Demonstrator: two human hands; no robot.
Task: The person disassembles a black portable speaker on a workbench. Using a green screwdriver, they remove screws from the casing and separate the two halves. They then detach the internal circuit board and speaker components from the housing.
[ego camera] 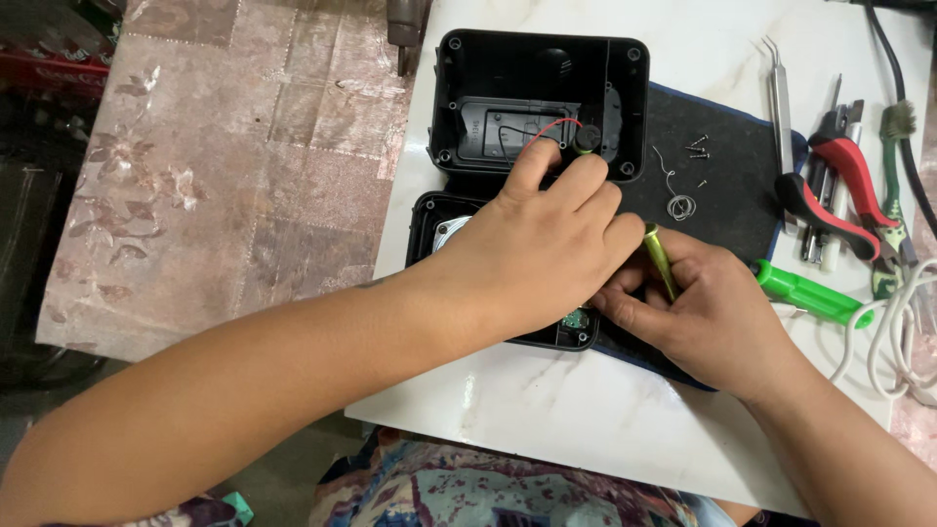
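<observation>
Bare forearm [244,390] — glossy plastic casing [540,98].

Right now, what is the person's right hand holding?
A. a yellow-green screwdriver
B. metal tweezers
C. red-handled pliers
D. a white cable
A: the right hand is closed around a yellow-green screwdriver beside the open black case, while the red-handled pliers, the tweezers and the white cable lie untouched on the table.

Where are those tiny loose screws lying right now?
In the head view, the loose screws lie on the dark mat, right of the open black casing and left of the tweezers, beyond the right hand.
</observation>
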